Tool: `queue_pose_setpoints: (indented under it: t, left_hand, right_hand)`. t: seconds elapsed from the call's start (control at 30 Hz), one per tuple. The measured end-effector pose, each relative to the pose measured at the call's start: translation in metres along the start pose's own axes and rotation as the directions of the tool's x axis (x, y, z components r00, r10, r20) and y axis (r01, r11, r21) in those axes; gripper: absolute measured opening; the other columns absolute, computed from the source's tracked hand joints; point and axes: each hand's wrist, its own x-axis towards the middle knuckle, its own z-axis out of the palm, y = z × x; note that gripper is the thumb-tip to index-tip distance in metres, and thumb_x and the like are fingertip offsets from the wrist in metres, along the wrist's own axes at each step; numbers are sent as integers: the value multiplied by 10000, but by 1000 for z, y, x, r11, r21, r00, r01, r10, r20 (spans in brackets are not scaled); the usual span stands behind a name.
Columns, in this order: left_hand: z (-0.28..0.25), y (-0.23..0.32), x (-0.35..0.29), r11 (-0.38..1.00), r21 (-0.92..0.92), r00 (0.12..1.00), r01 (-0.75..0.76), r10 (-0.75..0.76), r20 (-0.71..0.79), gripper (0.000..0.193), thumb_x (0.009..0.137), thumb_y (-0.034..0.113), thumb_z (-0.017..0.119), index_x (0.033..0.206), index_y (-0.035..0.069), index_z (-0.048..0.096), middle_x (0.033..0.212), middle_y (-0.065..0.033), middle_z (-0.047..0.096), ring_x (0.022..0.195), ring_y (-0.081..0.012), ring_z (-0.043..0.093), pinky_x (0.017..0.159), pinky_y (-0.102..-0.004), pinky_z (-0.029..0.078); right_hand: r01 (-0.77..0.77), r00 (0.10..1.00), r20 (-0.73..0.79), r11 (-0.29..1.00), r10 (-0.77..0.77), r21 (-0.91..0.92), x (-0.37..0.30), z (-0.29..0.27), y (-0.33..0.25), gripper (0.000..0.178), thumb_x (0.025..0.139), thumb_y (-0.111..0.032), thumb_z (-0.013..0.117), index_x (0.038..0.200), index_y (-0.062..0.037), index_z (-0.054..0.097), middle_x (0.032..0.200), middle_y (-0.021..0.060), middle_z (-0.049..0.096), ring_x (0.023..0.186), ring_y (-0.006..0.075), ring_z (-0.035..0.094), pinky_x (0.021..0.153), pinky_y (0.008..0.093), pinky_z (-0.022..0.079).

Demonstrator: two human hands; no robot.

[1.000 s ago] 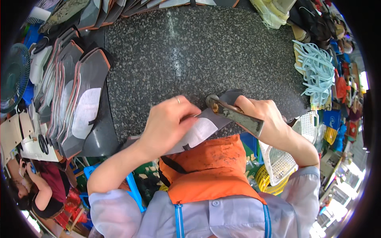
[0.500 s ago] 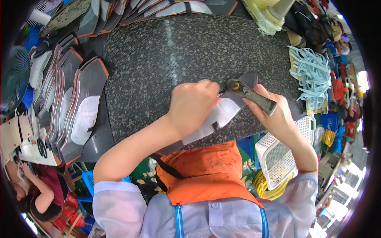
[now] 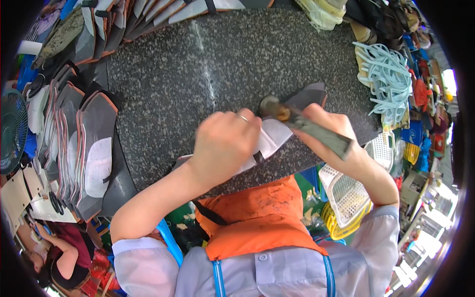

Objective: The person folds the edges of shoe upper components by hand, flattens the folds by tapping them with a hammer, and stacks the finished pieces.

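A dark grey shoe-upper piece [image 3: 275, 136] with a white lining patch and a small black tab lies on the speckled dark stone slab [image 3: 163, 89]. My left hand [image 3: 227, 141], with a ring on one finger, is closed over the piece's middle; its fingertips are hidden beneath the knuckles. In my right hand [image 3: 329, 128] is a metal hammer [image 3: 316, 129], blurred by motion, with a round face and a long flared end. Its round face is over the piece's upper edge, just right of my left knuckles. Whether it touches the piece I cannot tell.
Stacks of similar pieces stand left of the slab [image 3: 99, 153] and along its far edge [image 3: 188, 11]. A heap of pale blue strips [image 3: 386, 84] lies at the right. White and yellow baskets [image 3: 341, 198] are below the right edge. Another person [image 3: 64, 247] sits at lower left.
The hammer has moved left and slightly down and is now blurred. My left hand has shifted left and a little nearer, still closed on the piece. The view has shifted slightly.
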Motion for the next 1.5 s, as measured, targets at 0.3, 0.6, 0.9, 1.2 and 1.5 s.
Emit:
queue_pose_setpoints:
  t: [0.3, 0.6, 0.9, 1.2, 1.5]
  left_hand:
    - [2, 5, -29, 986, 147, 996, -77, 85, -43, 266, 739, 38, 732, 996, -26, 706, 869, -81, 621, 647, -188, 580, 542, -324, 448]
    - [-24, 4, -49, 950, -193, 969, 247, -248, 18, 249, 737, 76, 782, 967, 38, 694, 878, -67, 631, 739, -255, 639, 624, -381, 504]
    - [-24, 2, -71, 945, -190, 957, 265, -282, -66, 245, 719, 49, 793, 939, 55, 686, 875, -67, 645, 723, -257, 629, 618, -389, 495]
    - [-35, 3, -103, 957, -182, 961, 226, -249, -118, 171, 723, 17, 711, 889, 56, 694, 847, -63, 646, 712, -255, 608, 621, -369, 477]
    - [-52, 20, -122, 969, -88, 968, 230, -237, -78, 123, 748, 18, 741, 846, 54, 677, 846, -76, 650, 764, -268, 629, 650, -382, 496]
  right_hand:
    - [-174, 975, 138, 984, 176, -30, 7, 3, -19, 157, 927, -85, 716, 1025, -19, 611, 724, 151, 600, 630, 336, 633, 569, 372, 466]
    - [-4, 1000, 27, 1000, 5, -27, 8, 23, -24, 207, 894, -138, 717, 1008, -42, 573, 723, 132, 614, 673, 374, 664, 561, 448, 508]
    - [164, 978, 167, 950, -122, -266, 13, 47, -42, 188, 969, -187, 660, 980, -27, 561, 694, 124, 597, 604, 339, 653, 506, 429, 497]
    - [133, 966, 240, 981, -96, -143, 21, 49, -64, 165, 935, -181, 675, 996, -44, 605, 688, 106, 567, 585, 260, 658, 491, 419, 497]
    - [275, 937, 267, 947, -225, -168, 21, 60, -89, 301, 862, -245, 747, 1023, -65, 566, 698, 83, 586, 571, 283, 647, 480, 427, 509]
